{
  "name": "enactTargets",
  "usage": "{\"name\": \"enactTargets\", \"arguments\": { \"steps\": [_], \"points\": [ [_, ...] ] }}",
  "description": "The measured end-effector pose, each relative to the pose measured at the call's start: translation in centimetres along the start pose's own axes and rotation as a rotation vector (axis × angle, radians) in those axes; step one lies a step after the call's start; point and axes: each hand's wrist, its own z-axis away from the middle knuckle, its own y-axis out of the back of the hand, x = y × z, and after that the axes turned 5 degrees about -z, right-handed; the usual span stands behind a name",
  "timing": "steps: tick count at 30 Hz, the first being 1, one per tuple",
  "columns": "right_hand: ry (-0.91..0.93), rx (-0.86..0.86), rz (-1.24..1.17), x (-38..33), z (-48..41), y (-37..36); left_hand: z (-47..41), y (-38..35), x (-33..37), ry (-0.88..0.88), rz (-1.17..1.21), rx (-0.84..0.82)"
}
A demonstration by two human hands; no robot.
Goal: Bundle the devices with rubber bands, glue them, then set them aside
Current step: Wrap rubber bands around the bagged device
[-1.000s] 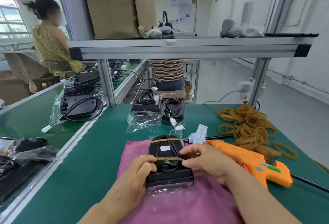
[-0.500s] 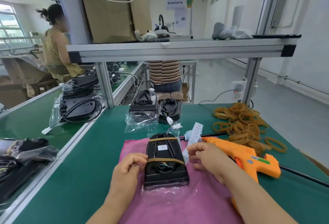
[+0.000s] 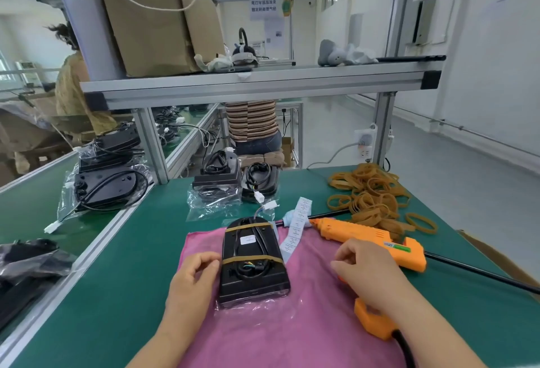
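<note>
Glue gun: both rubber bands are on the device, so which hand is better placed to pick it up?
Right. The right hand hovers, empty, directly over the orange glue gun lying right of the device. The left hand sits at the device's left edge, suited to steadying it.

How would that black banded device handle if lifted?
Probably stiff: the black device has a hard-looking moulded shell. Its clear plastic wrap may feel slippery. The two rubber bands likely keep its coiled cable from flopping.
</note>
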Motion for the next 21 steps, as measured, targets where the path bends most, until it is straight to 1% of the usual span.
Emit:
{"name": "enactTargets", "arguments": {
  "steps": [2,7,8,10,13,19,21],
  "points": [
    [-0.006,0.033,0.041,0.2,0.1,0.0,0.2,0.1,0.6,0.002,-0.060,-0.006],
    [-0.102,0.255,0.228,1.9,0.0,2.1,0.4,-0.2,0.8,0.027,-0.159,-0.055],
    [-0.146,0.262,0.260,2.4,0.0,2.5,0.4,-0.3,0.8,0.035,-0.171,-0.045],
    [-0.248,0.210,0.297,3.5,-0.1,2.9,0.5,-0.3,0.7,0.045,-0.182,-0.024],
    [-0.353,0.121,0.255,4.4,-0.2,2.1,0.5,-0.3,0.7,0.038,-0.191,-0.018],
    [-0.426,0.162,0.154,4.9,-0.6,1.9,0.7,-0.3,0.7,0.045,-0.202,-0.021],
    [-0.465,0.152,0.004,5.1,-0.5,2.4,0.7,-0.2,0.6,0.052,-0.201,-0.020]
  ]
}}
